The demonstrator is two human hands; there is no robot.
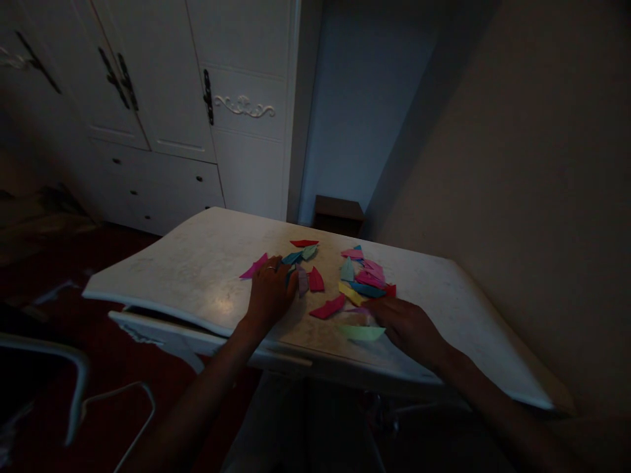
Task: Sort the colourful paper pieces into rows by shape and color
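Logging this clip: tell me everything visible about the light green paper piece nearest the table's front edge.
The light green paper piece is a thin, flat scrap with pointed ends, lying on the pale marbled tabletop near its front edge. The right hand rests against its right end; whether the fingers pinch it is unclear. Dim light hides any folds.

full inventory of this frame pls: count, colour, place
paper pieces: roughly twenty, pink, red, teal, yellow, green, scattered mid-table in two loose groups
light green piece: one, near table front edge, touching the right hand
table: one, pale marbled top, centre of view
wardrobe: one, white with dark handles, rear left
drawers: several, white, under the wardrobe doors
small stand: one, dark brown, in the corner behind the table
wall: beige, right side
floor: dark red, left
chair frame: one, pale tubing, lower left
left hand: flat on table among pieces, ring on one finger
right hand: flat on table beside the light green piece
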